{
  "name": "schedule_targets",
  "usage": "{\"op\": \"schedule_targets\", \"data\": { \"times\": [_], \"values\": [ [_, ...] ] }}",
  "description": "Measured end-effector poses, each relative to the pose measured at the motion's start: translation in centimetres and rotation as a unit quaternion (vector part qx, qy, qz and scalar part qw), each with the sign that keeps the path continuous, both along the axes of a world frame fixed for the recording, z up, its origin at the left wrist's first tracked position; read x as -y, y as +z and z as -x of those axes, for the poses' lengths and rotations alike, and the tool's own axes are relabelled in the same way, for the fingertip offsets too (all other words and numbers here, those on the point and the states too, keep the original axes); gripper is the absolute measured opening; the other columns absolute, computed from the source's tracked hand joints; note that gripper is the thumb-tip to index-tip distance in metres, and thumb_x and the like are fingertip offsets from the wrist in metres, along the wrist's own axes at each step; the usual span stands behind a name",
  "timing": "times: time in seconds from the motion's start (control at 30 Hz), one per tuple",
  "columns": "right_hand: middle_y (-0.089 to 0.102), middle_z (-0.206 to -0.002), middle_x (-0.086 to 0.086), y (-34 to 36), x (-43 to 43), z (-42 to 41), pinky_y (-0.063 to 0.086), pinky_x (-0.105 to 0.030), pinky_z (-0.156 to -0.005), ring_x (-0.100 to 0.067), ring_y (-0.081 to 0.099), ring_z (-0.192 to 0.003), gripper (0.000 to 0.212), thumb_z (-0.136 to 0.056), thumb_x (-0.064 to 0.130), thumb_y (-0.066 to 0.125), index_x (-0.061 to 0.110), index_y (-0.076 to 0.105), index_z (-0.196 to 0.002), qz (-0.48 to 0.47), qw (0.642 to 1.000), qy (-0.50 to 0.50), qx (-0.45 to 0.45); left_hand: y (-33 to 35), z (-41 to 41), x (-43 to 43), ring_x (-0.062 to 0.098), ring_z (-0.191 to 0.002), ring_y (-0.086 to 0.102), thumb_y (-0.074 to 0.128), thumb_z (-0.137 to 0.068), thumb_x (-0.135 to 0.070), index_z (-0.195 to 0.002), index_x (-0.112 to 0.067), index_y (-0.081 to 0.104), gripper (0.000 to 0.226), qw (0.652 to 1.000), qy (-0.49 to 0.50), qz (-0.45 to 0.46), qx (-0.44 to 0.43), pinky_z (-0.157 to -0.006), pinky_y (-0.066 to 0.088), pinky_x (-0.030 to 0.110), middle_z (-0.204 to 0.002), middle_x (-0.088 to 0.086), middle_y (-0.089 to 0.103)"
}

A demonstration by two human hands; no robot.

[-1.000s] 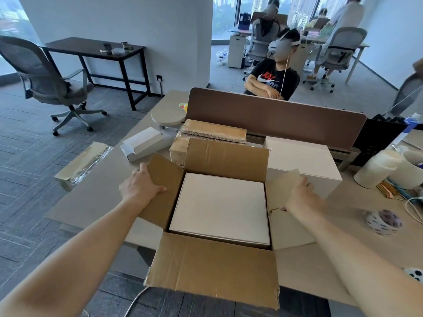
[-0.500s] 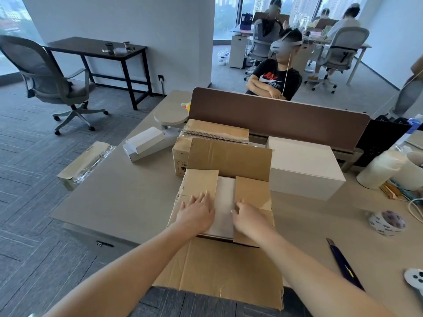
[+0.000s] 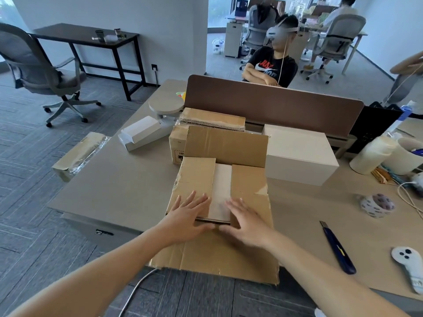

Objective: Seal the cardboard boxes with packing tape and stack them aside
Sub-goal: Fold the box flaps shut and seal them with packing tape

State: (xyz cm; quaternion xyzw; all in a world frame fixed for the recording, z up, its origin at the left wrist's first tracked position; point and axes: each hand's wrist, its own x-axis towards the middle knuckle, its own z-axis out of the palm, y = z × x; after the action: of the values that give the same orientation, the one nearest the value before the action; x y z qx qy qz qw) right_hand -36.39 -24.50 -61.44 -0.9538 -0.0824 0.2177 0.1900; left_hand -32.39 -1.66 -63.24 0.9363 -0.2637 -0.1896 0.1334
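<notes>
Your left hand (image 3: 186,215) and right hand (image 3: 246,221) lie flat with fingers spread on the two folded side flaps of the open brown cardboard box (image 3: 220,179). It sits at the near edge of the beige desk (image 3: 114,186), with the patterned roll of packing tape (image 3: 376,205) well to its right.

A big tan table (image 3: 119,186) holds it all. The open cardboard box (image 3: 199,177) sits at the near edge, and one flap hangs over the side. Right behind this box is a brown taped box (image 3: 212,118). A white box (image 3: 299,154) stands just beside it, to the right. Far to its left, a long flat pack (image 3: 80,152) lies at the table's edge. Two small white boxes (image 3: 142,132) lie closer in. To its right lie a tape roll (image 3: 376,205), a blue knife (image 3: 337,247) and a white controller (image 3: 409,264).
</notes>
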Motion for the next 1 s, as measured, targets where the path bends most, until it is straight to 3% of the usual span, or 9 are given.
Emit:
{"op": "schedule_targets", "data": {
  "times": [0.1, 0.23, 0.4, 0.57, 0.73, 0.8, 0.87, 0.93, 1.0],
  "values": [
    [-0.029, -0.156, 0.018, 0.6, 0.0, 2.9, -0.013, -0.055, -0.117, -0.018, -0.033, -0.142, 0.117, -0.064, 0.092, 0.047, 0.046, -0.023, -0.147, 0.06, 0.993, 0.096, -0.026, -0.2, 1.8, -1.9, 0.008, -0.144, -0.032, 0.035, -0.079, -0.089, -0.152, -0.048, -0.012, 0.097, 0.997, -0.079, -0.016, -0.001, -0.12, -0.018, 0.045, -0.16, -0.025, -0.016],
    [-0.046, -0.147, 0.016, -0.2, -0.4, 4.6, -0.019, -0.065, -0.11, -0.025, -0.043, -0.136, 0.135, -0.053, 0.086, 0.065, 0.052, -0.038, -0.135, 0.124, 0.981, 0.146, -0.038, -0.5, 3.0, -3.5, 0.009, -0.142, -0.038, 0.049, -0.064, -0.095, -0.149, -0.046, -0.024, 0.122, 0.992, -0.118, -0.041, -0.001, -0.117, -0.024, 0.044, -0.157, -0.025, -0.026],
    [-0.031, -0.157, 0.011, 0.3, -1.1, 4.8, -0.007, -0.067, -0.114, -0.025, -0.031, -0.143, 0.128, -0.066, 0.061, 0.075, 0.044, -0.023, -0.147, 0.144, 0.978, 0.138, -0.055, -0.5, 3.7, -3.5, 0.014, -0.141, -0.041, 0.061, -0.064, -0.086, -0.152, -0.039, -0.024, 0.131, 0.985, -0.146, -0.087, -0.008, -0.114, -0.026, 0.048, -0.156, -0.019, -0.034],
    [0.006, -0.162, 0.0, 4.8, 0.1, 1.9, 0.014, -0.043, -0.119, -0.018, 0.009, -0.149, 0.094, -0.077, 0.043, 0.074, 0.037, 0.016, -0.15, -0.005, 0.972, 0.071, -0.226, 4.6, 1.4, -3.0, 0.01, -0.151, 0.007, 0.073, -0.075, -0.064, -0.154, -0.042, 0.025, 0.095, 0.974, -0.061, -0.003, -0.216, -0.124, 0.007, 0.042, -0.162, -0.017, 0.016],
    [0.052, -0.136, 0.007, 6.9, 1.7, -1.6, 0.037, -0.036, -0.11, -0.013, 0.047, -0.126, 0.065, -0.076, 0.047, 0.071, 0.031, 0.052, -0.135, -0.077, 0.95, 0.043, -0.3, 7.1, -1.7, -2.6, 0.004, -0.111, 0.06, 0.076, -0.074, -0.058, -0.119, -0.033, 0.072, 0.051, 0.941, -0.041, 0.119, -0.314, -0.107, 0.042, 0.034, -0.117, -0.02, 0.069],
    [0.065, -0.118, 0.007, 7.5, 2.3, -2.6, 0.045, -0.035, -0.102, -0.012, 0.058, -0.112, 0.041, -0.081, 0.047, 0.07, 0.03, 0.066, -0.118, -0.099, 0.958, 0.03, -0.267, 8.0, -2.9, -2.3, -0.002, -0.08, 0.062, 0.075, -0.082, -0.049, -0.092, -0.035, 0.079, 0.018, 0.941, -0.041, 0.138, -0.307, -0.086, 0.045, 0.029, -0.089, -0.021, 0.072],
    [0.072, -0.092, 0.011, 7.9, 3.2, -3.9, 0.049, -0.03, -0.087, -0.005, 0.064, -0.088, 0.021, -0.083, 0.051, 0.068, 0.032, 0.074, -0.091, -0.12, 0.974, 0.014, -0.192, 9.0, -4.6, -1.8, 0.0, -0.061, 0.052, 0.073, -0.085, -0.045, -0.072, -0.036, 0.077, 0.017, 0.959, -0.022, 0.14, -0.245, -0.073, 0.041, 0.026, -0.071, -0.017, 0.068],
    [0.068, -0.07, 0.011, 8.0, 3.7, -5.1, 0.046, -0.026, -0.069, -0.002, 0.058, -0.064, 0.032, -0.08, 0.058, 0.069, 0.027, 0.073, -0.072, -0.088, 0.993, 0.001, -0.077, 9.5, -6.2, -1.1, 0.0, -0.064, 0.056, 0.074, -0.084, -0.045, -0.072, -0.033, 0.077, 0.017, 0.983, 0.013, 0.116, -0.139, -0.072, 0.046, 0.024, -0.074, -0.012, 0.072],
    [0.065, -0.07, 0.013, 7.6, 3.6, -6.2, 0.048, -0.027, -0.063, -0.004, 0.057, -0.066, 0.038, -0.08, 0.062, 0.066, 0.026, 0.068, -0.07, 0.012, 0.999, 0.007, 0.045, 9.4, -7.4, -0.2, 0.0, -0.073, 0.062, 0.075, -0.083, -0.044, -0.078, -0.03, 0.079, 0.015, 0.995, 0.038, 0.081, -0.047, -0.076, 0.051, 0.024, -0.077, -0.013, 0.073]
  ]
}}
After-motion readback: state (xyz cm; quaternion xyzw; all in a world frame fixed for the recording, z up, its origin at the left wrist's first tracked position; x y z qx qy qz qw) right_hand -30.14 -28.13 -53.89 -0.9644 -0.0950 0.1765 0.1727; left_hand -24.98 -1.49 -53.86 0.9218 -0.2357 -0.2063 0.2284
